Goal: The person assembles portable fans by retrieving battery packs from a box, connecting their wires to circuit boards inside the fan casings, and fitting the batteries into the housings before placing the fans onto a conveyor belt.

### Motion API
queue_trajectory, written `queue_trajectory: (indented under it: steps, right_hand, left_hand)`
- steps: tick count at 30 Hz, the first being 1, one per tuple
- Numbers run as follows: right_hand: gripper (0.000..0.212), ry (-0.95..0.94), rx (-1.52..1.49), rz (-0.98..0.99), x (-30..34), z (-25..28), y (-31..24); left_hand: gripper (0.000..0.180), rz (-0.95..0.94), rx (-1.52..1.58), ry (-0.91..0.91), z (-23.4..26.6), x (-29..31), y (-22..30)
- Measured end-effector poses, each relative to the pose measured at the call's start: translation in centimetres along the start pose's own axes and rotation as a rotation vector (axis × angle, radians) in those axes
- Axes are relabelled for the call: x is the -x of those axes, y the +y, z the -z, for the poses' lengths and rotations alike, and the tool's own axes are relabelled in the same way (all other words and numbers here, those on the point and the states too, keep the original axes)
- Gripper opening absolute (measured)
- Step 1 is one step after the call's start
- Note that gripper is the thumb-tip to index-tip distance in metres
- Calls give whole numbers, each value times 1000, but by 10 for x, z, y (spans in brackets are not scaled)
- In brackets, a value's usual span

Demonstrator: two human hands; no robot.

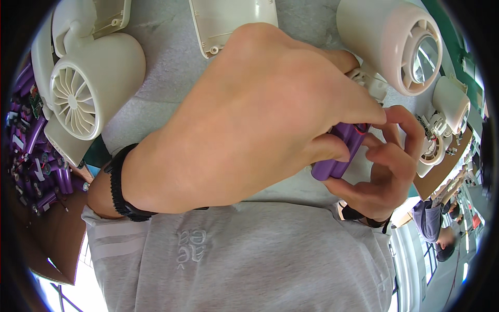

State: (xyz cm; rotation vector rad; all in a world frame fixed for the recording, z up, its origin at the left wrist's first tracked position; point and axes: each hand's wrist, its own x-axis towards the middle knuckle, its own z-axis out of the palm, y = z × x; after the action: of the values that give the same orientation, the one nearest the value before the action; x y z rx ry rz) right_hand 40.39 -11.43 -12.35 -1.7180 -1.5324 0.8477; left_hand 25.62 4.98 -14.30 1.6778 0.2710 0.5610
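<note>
My left hand [260, 114] reaches across the middle from the left, back of the hand up. Its thumb and fingers are closed on a purple battery pack [335, 161] of cylindrical cells, and its far fingers are hidden behind the hand. Red wire [362, 128] shows at the pack's upper end. From the right, my right hand [390, 177] curls its fingers around the same pack, one fingertip touching its lower end. Just beyond the left fingertips is a small white plastic part [374, 86], partly covered; whether it is held, I cannot tell.
At left stands a cream fan housing [112, 78] with a round grille, beside a cardboard box [52, 239] of many purple batteries [36, 135]. A cream shell [234, 23] lies at the back. Another cylindrical housing [371, 34] and more fan parts [449, 106] sit right. A person [429, 223] is farther off.
</note>
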Motion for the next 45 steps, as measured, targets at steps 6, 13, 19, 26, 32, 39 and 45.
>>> queue_trajectory:
  steps: [6, 13, 19, 26, 32, 39, 45]
  right_hand:
    - [74, 21, -89, 154, 9, -3, 18]
    - [71, -5, 9, 58, 6, -3, 8]
    - [71, 111, -25, 12, 6, -6, -6]
    - [73, 121, 119, 55, -2, 11, -49]
    - [74, 40, 320, 138, 2, 29, -101]
    - [73, 52, 543, 134, 8, 29, -151]
    - [72, 148, 636, -19, 9, 31, -176]
  left_hand:
    - [45, 216, -212, -106, -9, -3, 19]
    - [44, 254, -126, -102, -10, 2, 19]
    - [44, 256, -82, -102, -8, 2, 19]
    - [44, 182, -130, -105, 7, -1, 55]
    - [41, 124, -128, -58, 21, -5, 98]
    - [47, 226, -106, -171, 33, 1, 141]
    - [59, 122, -60, -17, 21, 15, 163]
